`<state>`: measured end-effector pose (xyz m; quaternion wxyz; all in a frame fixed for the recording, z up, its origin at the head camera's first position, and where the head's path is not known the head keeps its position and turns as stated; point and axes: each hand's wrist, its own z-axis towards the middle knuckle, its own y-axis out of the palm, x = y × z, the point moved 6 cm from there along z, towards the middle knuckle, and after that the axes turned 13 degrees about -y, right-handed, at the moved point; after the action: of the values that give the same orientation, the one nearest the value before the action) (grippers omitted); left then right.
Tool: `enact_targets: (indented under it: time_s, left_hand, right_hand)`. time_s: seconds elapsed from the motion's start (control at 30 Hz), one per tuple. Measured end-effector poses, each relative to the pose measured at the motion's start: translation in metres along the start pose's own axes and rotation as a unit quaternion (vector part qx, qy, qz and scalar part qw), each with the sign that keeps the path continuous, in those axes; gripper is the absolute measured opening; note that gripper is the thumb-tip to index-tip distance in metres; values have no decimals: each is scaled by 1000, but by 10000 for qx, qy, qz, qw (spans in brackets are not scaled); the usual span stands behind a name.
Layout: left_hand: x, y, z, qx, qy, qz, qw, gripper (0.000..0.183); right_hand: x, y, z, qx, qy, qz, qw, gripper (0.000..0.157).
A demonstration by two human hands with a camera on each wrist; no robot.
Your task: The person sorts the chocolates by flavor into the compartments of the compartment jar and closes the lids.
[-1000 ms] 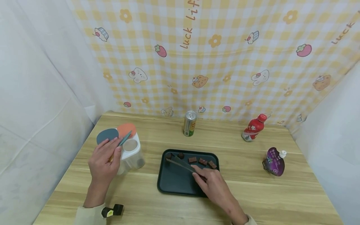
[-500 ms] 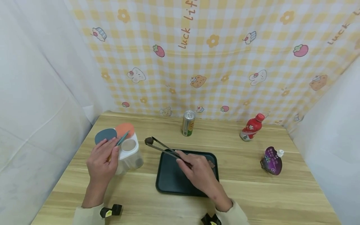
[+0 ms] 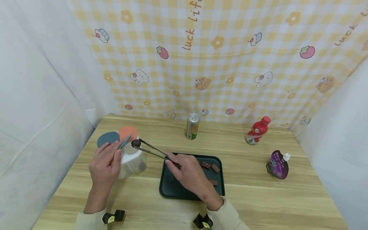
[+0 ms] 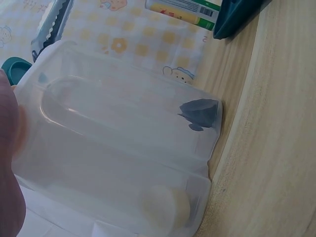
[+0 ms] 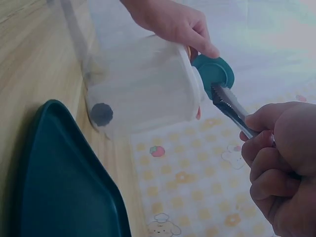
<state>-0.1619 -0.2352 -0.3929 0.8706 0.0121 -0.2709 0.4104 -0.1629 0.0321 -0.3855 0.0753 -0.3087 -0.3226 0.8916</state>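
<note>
A clear storage box (image 3: 130,166) with a white top and coloured flip lids stands at the left. My left hand (image 3: 104,164) rests over its top and holds the raised teal lid (image 3: 125,141) between thumb and fingers. My right hand (image 3: 187,171) grips metal tongs (image 3: 152,149), whose tips pinch a dark round chocolate (image 3: 136,143) over the box's round opening (image 3: 132,149). Another dark round piece (image 5: 101,114) lies at the bottom inside the box. On the dark tray (image 3: 169,188), brown chocolate bars (image 3: 215,168) lie on the right side, partly hidden by my right hand.
A drink can (image 3: 192,126) stands behind the tray. Farther right are a red bottle (image 3: 257,130) and a purple spouted pouch (image 3: 278,164). A blue lid (image 3: 108,138) and an orange lid (image 3: 128,133) top the box. A checked curtain (image 3: 172,64) hangs behind the table.
The tongs took the round chocolate from the tray's back left corner, lifted it, and moved it left over the box opening. My left hand has stayed at the teal lid.
</note>
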Motion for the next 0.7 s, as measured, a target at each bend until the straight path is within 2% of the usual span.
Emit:
enact_targets:
  time_s: [0.3, 0.7]
  left_hand:
    - [0, 0, 0, 49, 6, -28, 10000, 50]
    - [-2, 0, -1, -6, -16, -19, 10000, 49]
  right_hand:
    - [-3, 11, 3, -256, 34, -49, 9997, 35]
    - [-1, 11, 4, -361, 136, -58, 9992, 36]
